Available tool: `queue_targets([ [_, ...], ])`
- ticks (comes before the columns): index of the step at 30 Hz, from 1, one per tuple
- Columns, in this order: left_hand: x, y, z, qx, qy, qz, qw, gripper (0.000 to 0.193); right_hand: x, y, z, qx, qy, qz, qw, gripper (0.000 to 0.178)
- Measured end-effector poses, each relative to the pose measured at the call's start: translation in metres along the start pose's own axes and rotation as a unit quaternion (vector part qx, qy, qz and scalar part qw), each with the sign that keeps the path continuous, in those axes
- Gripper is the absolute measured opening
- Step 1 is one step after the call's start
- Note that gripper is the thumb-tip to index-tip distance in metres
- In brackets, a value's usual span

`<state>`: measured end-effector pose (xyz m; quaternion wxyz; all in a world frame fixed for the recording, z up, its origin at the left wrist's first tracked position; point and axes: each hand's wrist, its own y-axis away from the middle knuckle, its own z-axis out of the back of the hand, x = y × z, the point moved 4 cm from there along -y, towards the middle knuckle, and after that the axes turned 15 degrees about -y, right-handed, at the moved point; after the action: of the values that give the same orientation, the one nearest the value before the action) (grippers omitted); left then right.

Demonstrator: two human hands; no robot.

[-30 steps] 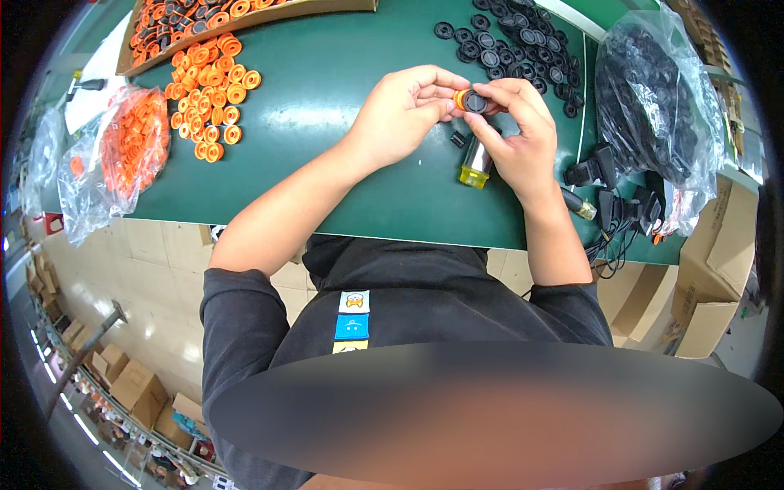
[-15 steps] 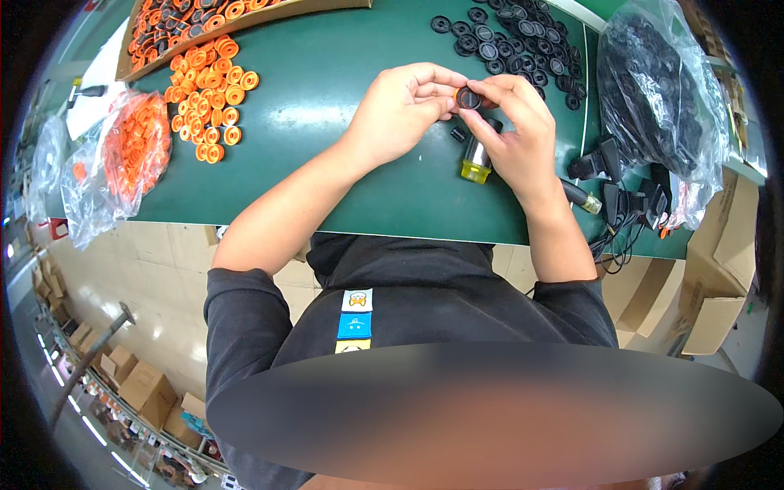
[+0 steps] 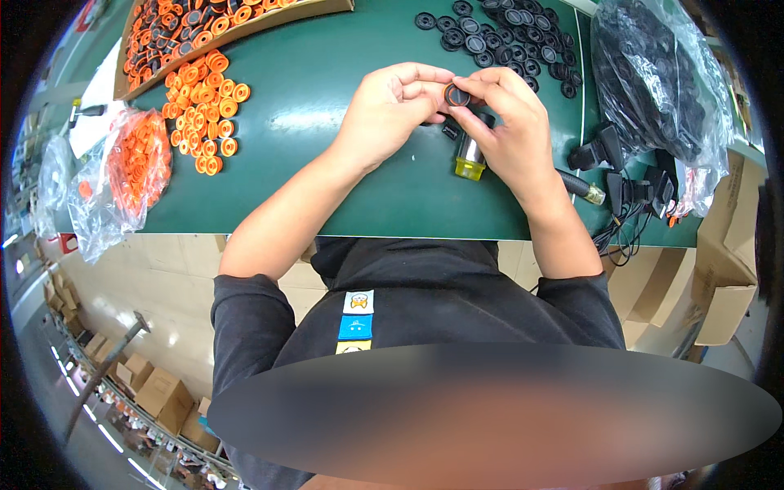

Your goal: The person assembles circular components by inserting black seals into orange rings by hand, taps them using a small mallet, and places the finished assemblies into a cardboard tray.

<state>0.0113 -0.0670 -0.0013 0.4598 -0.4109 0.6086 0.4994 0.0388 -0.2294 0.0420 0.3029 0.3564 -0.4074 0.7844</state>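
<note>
Above the green table, my left hand (image 3: 388,118) and my right hand (image 3: 514,122) meet at the fingertips. Between them they pinch a small round black cap (image 3: 457,95) with a thin orange edge. Both hands are closed on it, and the fingers cover part of its rim. Beneath my right hand lies a dark and silver cylindrical tool (image 3: 470,155) with a yellow end, partly hidden by that hand. Loose black discs (image 3: 506,37) are spread beyond my right hand. Orange round pieces (image 3: 200,114) lie in a heap to the left.
A cardboard tray (image 3: 245,26) of orange-and-black pieces stands at the far left. Below it is a clear bag (image 3: 135,163) of orange parts. A large bag (image 3: 653,90) of black parts, black adapters with cables (image 3: 629,200) and another handled tool (image 3: 581,186) lie at the right.
The view has shifted slightly. Both hands still pinch the cap together, and its dark face now appears turned more toward me.
</note>
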Motion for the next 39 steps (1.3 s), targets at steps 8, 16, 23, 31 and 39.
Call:
queue_targets([
  [8,-0.001,0.000,0.001,-0.007,-0.002,-0.013,1.000,0.026,0.007,-0.001,-0.002,-0.002,0.039,0.029,0.999,0.033],
  [16,-0.014,0.007,-0.004,-0.048,-0.028,-0.112,0.992,0.026,-0.013,0.000,0.000,-0.060,-0.229,-0.108,0.966,0.027],
  [23,-0.021,0.012,-0.006,-0.107,-0.172,-0.194,0.960,0.022,-0.020,0.006,-0.003,-0.036,-0.315,-0.196,0.928,0.020],
  [31,-0.016,0.011,-0.004,-0.103,-0.100,-0.160,0.977,0.020,-0.018,0.009,-0.006,-0.045,-0.308,-0.210,0.927,0.018],
  [39,-0.015,0.002,-0.006,-0.023,-0.043,-0.095,0.994,0.024,-0.020,0.011,-0.003,-0.051,-0.353,-0.223,0.907,0.017],
])
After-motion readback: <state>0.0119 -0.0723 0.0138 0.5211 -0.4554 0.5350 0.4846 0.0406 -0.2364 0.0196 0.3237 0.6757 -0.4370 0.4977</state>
